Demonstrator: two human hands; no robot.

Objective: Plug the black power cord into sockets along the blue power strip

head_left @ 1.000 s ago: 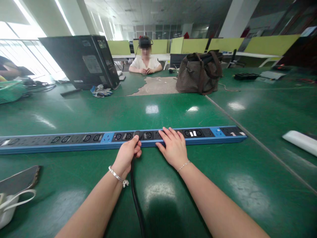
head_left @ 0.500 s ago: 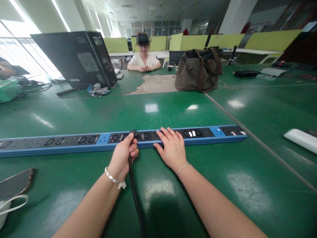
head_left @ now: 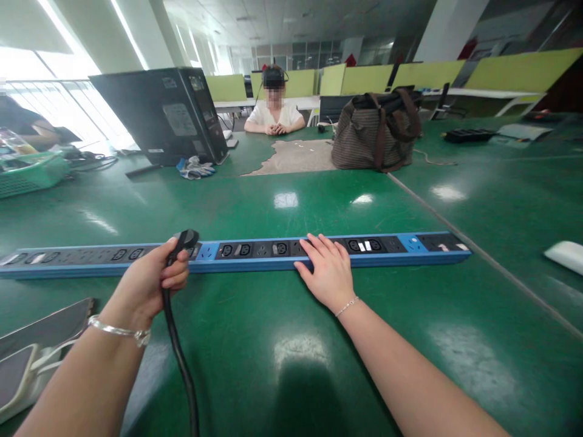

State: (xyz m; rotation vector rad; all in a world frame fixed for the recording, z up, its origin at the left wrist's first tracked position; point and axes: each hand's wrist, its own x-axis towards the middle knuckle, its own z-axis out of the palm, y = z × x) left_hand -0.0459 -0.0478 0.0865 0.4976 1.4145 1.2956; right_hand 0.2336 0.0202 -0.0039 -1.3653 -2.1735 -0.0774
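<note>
A long blue power strip (head_left: 255, 266) with black and blue socket sections lies across the green table (head_left: 255, 203). My left hand (head_left: 152, 276) grips a black plug (head_left: 186, 240) raised at the strip's left half, its black cable (head_left: 182, 364) hanging down toward me. Whether the plug touches the strip cannot be told. My right hand (head_left: 325, 267) rests on the strip right of its middle, fingers spread over the sockets and thumb at the near edge.
At the back stand a black computer case (head_left: 168, 118), gloves (head_left: 195, 167) and a striped bag (head_left: 359, 136). A person (head_left: 274, 112) sits opposite. Phones (head_left: 50, 328) lie at near left, a green basket (head_left: 34, 176) at far left, a white object (head_left: 565, 258) at right.
My left hand has moved left along the strip with the black plug, uncovering sockets near the middle. My right hand stays on the strip. The view has shifted slightly left.
</note>
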